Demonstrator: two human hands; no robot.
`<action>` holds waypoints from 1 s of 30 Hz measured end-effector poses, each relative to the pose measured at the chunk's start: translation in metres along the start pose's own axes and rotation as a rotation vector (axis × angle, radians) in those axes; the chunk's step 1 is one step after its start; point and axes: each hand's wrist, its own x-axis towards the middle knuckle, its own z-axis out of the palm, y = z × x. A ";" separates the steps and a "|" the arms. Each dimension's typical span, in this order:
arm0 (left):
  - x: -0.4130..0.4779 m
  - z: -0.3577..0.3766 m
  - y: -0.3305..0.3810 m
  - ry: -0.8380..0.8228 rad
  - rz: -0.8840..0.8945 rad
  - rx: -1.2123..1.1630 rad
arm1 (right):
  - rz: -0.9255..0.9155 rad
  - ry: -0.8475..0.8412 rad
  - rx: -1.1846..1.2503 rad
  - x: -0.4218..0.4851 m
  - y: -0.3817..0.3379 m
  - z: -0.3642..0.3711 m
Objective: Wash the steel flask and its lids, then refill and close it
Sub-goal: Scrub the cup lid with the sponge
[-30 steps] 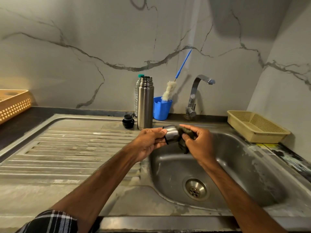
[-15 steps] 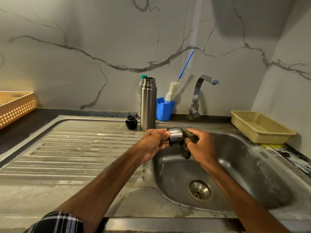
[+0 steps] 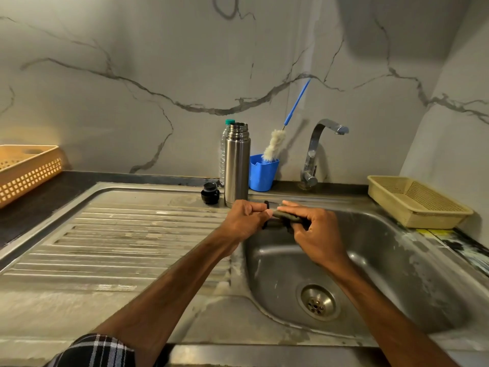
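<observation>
The open steel flask (image 3: 236, 165) stands upright at the back of the drainboard. Its small black inner lid (image 3: 209, 193) sits just left of it. Over the sink's back left corner, my left hand (image 3: 244, 221) grips the steel cup lid (image 3: 267, 205), which is almost wholly hidden by fingers. My right hand (image 3: 313, 231) holds a dark scrub pad (image 3: 287, 217) pressed against the lid.
A blue cup (image 3: 262, 176) with a bottle brush (image 3: 275, 144) stands right of the flask, a clear plastic bottle (image 3: 223, 154) behind it. The tap (image 3: 317, 149) is off. The sink basin (image 3: 370, 274) lies below my hands. A yellow basket (image 3: 415, 202) sits right, an orange basket (image 3: 26, 170) far left.
The lid has turned in my left hand, so its shiny side no longer shows. My right hand with the pad has shifted over the top of it.
</observation>
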 end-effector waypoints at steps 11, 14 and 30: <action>-0.003 0.008 0.001 -0.087 0.148 0.259 | 0.000 -0.065 0.078 0.002 0.005 -0.003; -0.005 0.012 -0.001 -0.129 0.159 0.293 | 0.120 -0.012 0.059 0.005 0.010 -0.003; 0.003 0.004 0.002 -0.124 0.139 0.231 | -0.064 -0.059 0.175 0.003 0.004 -0.003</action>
